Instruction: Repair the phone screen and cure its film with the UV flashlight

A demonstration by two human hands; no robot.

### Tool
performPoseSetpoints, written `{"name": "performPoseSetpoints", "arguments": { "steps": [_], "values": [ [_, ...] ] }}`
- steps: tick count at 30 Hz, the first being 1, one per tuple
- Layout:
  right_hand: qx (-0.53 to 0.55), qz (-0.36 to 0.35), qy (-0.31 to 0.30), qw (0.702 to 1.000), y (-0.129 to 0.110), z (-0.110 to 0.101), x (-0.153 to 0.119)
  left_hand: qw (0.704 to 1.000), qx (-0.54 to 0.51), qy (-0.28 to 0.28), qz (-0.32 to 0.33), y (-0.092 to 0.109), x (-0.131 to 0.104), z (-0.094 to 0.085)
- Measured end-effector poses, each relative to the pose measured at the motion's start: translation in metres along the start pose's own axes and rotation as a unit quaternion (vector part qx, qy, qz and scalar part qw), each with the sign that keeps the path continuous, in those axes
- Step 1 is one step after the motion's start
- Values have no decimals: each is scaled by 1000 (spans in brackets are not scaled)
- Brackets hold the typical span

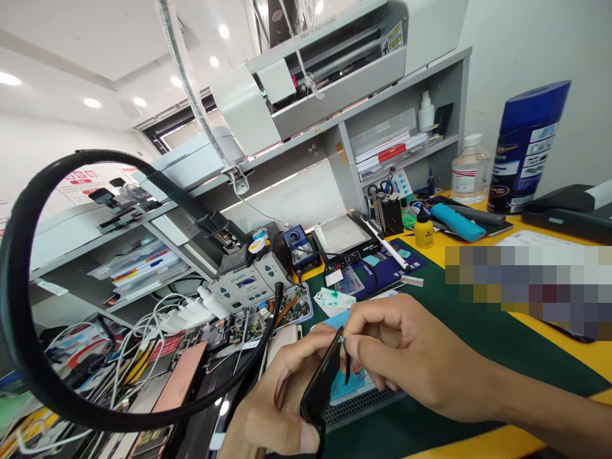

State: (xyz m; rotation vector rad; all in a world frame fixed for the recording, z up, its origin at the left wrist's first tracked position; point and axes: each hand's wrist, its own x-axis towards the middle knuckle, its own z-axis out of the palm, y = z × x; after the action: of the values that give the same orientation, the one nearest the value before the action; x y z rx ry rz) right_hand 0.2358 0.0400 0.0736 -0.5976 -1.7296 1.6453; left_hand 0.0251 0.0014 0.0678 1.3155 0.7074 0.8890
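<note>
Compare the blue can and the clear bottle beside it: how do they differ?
Height: blue can taller, clear bottle shorter.
Body: blue can opaque, clear bottle see-through.
Cap: blue can's is wide and blue, clear bottle's small and white.
Shared: both labelled, standing on the yellow tabletop.

Tilted thin black device point(321, 377)

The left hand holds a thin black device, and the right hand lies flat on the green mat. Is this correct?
Not quite: the head view shows the right hand raised above the green mat, its bent fingers at the upper edge of the thin black device. The left hand does hold that device.
</note>
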Motion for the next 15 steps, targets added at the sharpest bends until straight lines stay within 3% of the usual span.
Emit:
{"name": "performPoseSetpoints", "arguments": {
  "steps": [7, 10, 15],
  "values": [
    [3, 2, 2, 1000, -2, 1, 1, 999, 5, -31, 12, 5, 3, -3],
    [6, 9, 1, 1000, -1, 1, 1, 998, 16, -50, -25, 14, 5, -2],
    [5, 16, 3, 1000, 0, 1, 0, 999, 2, -42, -14, 14, 8, 2]
  ]
}}
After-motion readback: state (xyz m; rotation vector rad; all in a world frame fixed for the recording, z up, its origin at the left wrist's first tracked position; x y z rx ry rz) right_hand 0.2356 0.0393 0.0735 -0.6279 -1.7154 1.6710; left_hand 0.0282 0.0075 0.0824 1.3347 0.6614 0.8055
